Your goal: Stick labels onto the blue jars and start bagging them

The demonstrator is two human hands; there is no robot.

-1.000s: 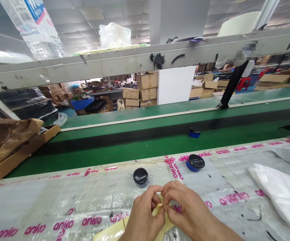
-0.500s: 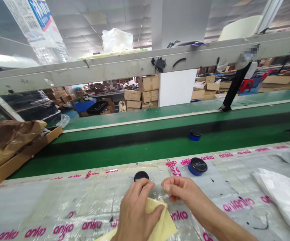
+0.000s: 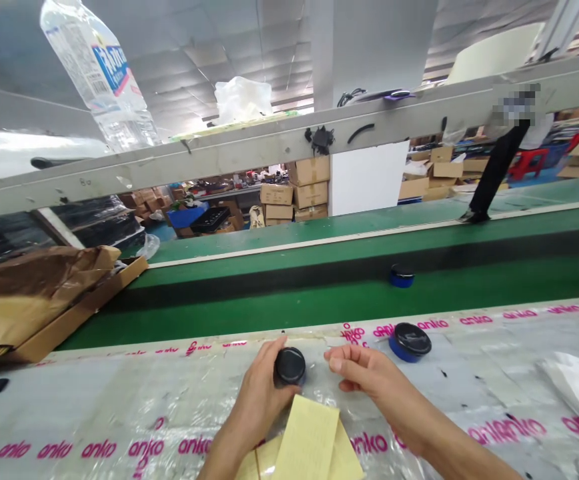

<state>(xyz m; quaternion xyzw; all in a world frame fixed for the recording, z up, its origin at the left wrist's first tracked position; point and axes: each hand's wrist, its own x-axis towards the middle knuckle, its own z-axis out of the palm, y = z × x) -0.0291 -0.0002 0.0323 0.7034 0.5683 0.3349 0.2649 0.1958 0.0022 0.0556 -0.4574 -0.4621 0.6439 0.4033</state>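
A: Now, left hand (image 3: 262, 393) is gripping the black-lidded jar (image 3: 290, 366) near the bench's far edge; bare wrap (image 3: 94, 407) is lying open leftward.

B: Right hand (image 3: 364, 373) is pinching shut, contents indiscernible. Wrap is reading "anko". Yellow sheet (image 3: 309, 440), held earlier, is lying loose

Left hand (image 3: 262, 393) now off yellow paper (image 3: 309, 440), apparently around black-lidded jar (image 3: 290, 366).
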